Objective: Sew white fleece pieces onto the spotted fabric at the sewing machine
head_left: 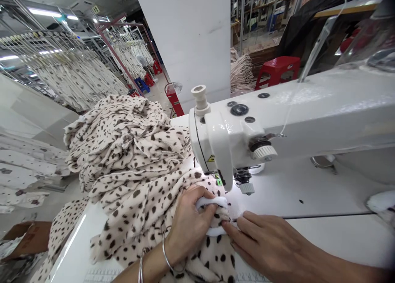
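Cream fleece fabric with dark spots lies bunched on the sewing table, running up to the sewing machine's needle area. My left hand, with bangles at the wrist, pinches a folded edge of this fleece between thumb and fingers. White fleece trim curls out beside the thumb. Just to the right, my right hand has its fingers curled together, the fingertips gripping the fabric edge by a second strip of white. Above both hands stands the white sewing machine. Its needle and presser foot are mostly hidden behind the head.
A large heap of the same spotted fleece covers the table's left side. The machine arm extends right. Behind stand a white pillar, a red stool and hanging garments. A cardboard box sits at lower left.
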### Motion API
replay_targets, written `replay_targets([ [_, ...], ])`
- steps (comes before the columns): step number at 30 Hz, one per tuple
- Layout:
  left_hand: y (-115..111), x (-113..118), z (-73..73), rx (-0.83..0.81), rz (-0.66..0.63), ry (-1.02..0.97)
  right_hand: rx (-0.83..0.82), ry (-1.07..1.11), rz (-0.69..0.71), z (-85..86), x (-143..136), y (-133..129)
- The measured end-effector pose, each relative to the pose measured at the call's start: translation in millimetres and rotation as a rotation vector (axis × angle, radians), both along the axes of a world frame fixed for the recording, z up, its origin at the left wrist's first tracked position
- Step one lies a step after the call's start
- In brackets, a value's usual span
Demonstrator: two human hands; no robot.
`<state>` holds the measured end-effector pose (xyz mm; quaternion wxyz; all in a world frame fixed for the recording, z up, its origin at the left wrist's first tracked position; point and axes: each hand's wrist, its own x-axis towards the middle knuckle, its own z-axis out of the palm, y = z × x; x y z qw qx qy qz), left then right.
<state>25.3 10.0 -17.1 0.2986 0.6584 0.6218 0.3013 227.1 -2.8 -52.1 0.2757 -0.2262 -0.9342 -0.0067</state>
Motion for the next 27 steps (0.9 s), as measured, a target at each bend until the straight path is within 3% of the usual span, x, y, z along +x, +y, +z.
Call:
replay_targets([
  [5, 0, -2, 3.1, 0.305, -0.251, 0.19, -0.03, -0.004, -0.014, -0.7, -1, 0],
  [9, -2, -3, 8.3, 0.587, -0.574, 0.448, -0.043, 0.001, -0.027, -0.9, -4, 0],
  [11, -2, -4, 13.8, 0.647, -0.712, 0.554, -0.054, -0.002, -0.035, -2.0, -5, 0],
  [13, -2, -7, 20.0, 0.607, -0.785, 0.58, -0.06, -0.006, -0.041, -2.0, -6, 1],
  [18, -3, -18, 26.2, 0.447, -0.757, 0.485, 0.005, 0.017, 0.011, 9.3, -1, 5],
  [22, -7, -22, 20.9, 0.427, -0.734, 0.504, -0.027, 0.012, 0.157, 23.4, 4, 3],
  [27, -10, -14, 11.5, 0.526, -0.675, 0.525, -0.109, -0.029, 0.183, 27.0, 5, -3],
])
